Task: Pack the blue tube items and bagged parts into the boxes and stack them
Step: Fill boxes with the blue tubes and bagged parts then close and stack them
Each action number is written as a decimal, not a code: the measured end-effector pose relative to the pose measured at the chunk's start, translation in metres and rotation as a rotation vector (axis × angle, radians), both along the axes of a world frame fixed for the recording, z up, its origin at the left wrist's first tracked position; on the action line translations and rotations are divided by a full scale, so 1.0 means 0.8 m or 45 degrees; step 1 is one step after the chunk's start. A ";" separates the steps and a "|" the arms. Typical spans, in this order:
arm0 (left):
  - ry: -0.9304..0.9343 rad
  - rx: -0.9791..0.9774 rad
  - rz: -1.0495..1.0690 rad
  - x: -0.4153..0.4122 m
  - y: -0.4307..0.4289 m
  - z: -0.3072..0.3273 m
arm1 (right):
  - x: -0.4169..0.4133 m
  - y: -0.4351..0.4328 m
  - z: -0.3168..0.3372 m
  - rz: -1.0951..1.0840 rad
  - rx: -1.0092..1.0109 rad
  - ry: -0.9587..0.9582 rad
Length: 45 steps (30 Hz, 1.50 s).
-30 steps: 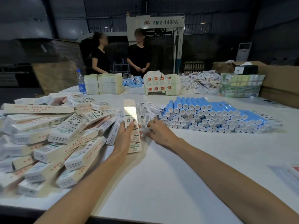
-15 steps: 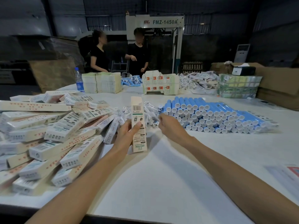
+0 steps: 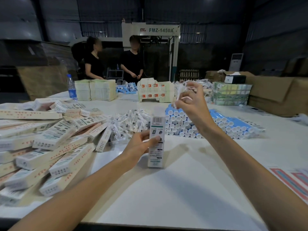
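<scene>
1. Left hand [image 3: 141, 144] grips upright box [image 3: 156, 139] at mid-height, thumb on printed face. Box base rests on table [image 3: 166, 189].
2. Right hand [image 3: 191, 104] raised above and right of box top, pinching small bagged part [image 3: 179, 92] between thumb and fingertips.
3. Bagged part looks light, floppy, with slick film. Best pinched near one end so it hangs straight.
4. Box is thin card and likely dents, so hold it by the side edges. Top flap blurred, cannot tell if open.
5. Blue tubes [image 3: 183, 125] stacked just beyond right wrist. Probably stiff and prone to rolling, so take one mid-body.
6. Loose bag pile [image 3: 128, 124] just beyond left hand, heap of boxes [image 3: 55, 139] to its left.
</scene>
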<state>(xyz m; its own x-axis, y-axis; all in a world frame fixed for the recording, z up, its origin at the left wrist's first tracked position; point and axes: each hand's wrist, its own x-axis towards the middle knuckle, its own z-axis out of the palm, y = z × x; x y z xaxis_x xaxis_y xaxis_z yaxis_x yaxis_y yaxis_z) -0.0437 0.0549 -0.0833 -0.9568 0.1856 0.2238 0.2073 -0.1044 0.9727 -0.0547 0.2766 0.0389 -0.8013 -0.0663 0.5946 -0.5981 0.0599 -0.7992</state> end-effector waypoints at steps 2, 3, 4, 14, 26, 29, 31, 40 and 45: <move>-0.004 0.021 -0.026 0.002 0.016 0.000 | 0.001 -0.006 0.013 0.015 0.059 0.076; -0.007 0.028 -0.036 0.002 0.024 0.000 | 0.002 -0.010 0.018 0.011 0.108 0.101; -0.011 0.039 -0.047 0.002 0.031 -0.001 | 0.002 -0.014 0.021 -0.004 0.170 0.119; -0.010 0.083 -0.047 0.009 0.044 -0.007 | -0.010 -0.025 0.002 -0.123 0.586 0.166; 0.090 -0.016 -0.001 0.011 0.041 -0.007 | -0.003 -0.014 -0.033 -0.137 0.786 0.250; 0.113 -0.027 0.017 0.011 0.038 -0.006 | 0.002 -0.003 -0.053 -0.192 0.616 0.231; 0.127 -0.043 0.020 0.013 0.037 -0.005 | 0.006 0.002 -0.063 -0.195 0.543 0.219; 0.287 -0.016 0.000 0.022 0.035 0.001 | 0.012 0.003 -0.086 -0.083 0.324 0.051; 0.363 -0.116 -0.014 0.022 0.033 0.006 | 0.018 -0.003 -0.103 0.067 0.211 0.064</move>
